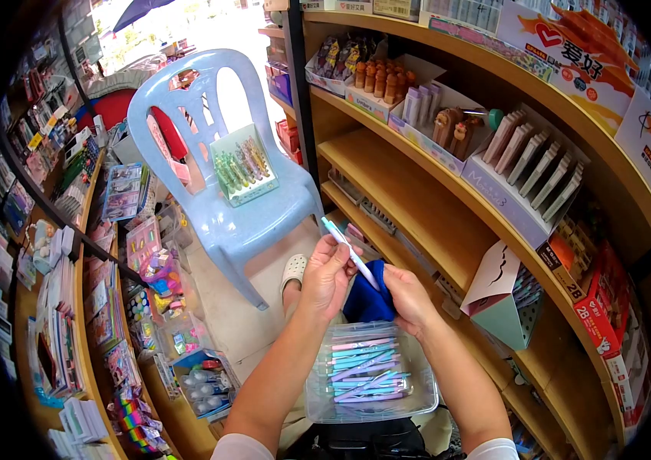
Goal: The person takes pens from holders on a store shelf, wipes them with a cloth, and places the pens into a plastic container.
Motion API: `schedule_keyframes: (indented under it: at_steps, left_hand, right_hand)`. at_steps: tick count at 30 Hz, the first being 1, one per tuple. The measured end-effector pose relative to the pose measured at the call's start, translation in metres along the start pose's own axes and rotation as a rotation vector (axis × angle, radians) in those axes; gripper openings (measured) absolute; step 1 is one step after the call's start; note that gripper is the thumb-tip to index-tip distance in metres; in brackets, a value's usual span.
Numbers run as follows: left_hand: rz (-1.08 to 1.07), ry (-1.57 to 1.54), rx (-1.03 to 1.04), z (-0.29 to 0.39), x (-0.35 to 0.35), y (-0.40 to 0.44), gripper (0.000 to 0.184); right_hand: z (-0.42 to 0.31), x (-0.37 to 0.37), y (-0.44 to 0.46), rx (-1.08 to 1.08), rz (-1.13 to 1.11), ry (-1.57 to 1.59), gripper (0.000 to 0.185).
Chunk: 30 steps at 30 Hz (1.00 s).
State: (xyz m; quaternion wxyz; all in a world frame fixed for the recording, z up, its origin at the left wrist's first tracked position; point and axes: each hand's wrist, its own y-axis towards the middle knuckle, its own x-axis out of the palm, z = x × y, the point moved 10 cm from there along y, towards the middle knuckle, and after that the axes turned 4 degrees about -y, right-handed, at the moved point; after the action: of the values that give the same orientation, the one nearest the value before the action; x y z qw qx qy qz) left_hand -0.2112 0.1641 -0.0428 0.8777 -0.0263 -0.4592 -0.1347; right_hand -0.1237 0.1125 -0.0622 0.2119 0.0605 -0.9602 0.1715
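Observation:
Between thumb and fingers, my left hand grips a pale pen with a light blue tip, tilted up to the left. A dark blue cloth is bunched in my right hand and lies against the pen's lower end. Just below both hands is a clear plastic bin, resting near my lap. Inside it lie several pens in purple, pink and turquoise.
A light blue plastic chair stands ahead, bearing a display box of pens. Wooden shelves with boxed stationery curve along the right. A box of dotted pattern sits on a lower shelf. Crowded shelves line the left.

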Motion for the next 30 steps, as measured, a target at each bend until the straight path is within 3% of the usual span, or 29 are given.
schedule_keyframes:
  at_steps: [3, 12, 15, 25, 30]
  left_hand:
    - [-0.009, 0.078, 0.015, -0.001, 0.003, 0.000, 0.015]
    - [0.001, -0.009, 0.039, 0.001, 0.003, 0.000, 0.009]
    - [0.001, -0.020, 0.033, 0.000, -0.002, 0.001, 0.008]
    - [0.011, -0.009, 0.010, 0.000, 0.002, -0.001, 0.013]
    - [0.011, 0.059, 0.042, 0.006, 0.007, -0.003, 0.016]
  right_hand:
    - [0.002, -0.005, 0.010, -0.153, -0.028, -0.206, 0.021]
    - [0.008, 0.001, 0.011, -0.073, -0.125, -0.179, 0.023]
    - [0.003, 0.009, 0.005, -0.013, -0.081, -0.108, 0.016]
    - [0.007, 0.010, -0.002, 0.130, -0.121, 0.038, 0.024]
    - [0.010, 0.006, -0.001, 0.148, -0.037, 0.084, 0.021]
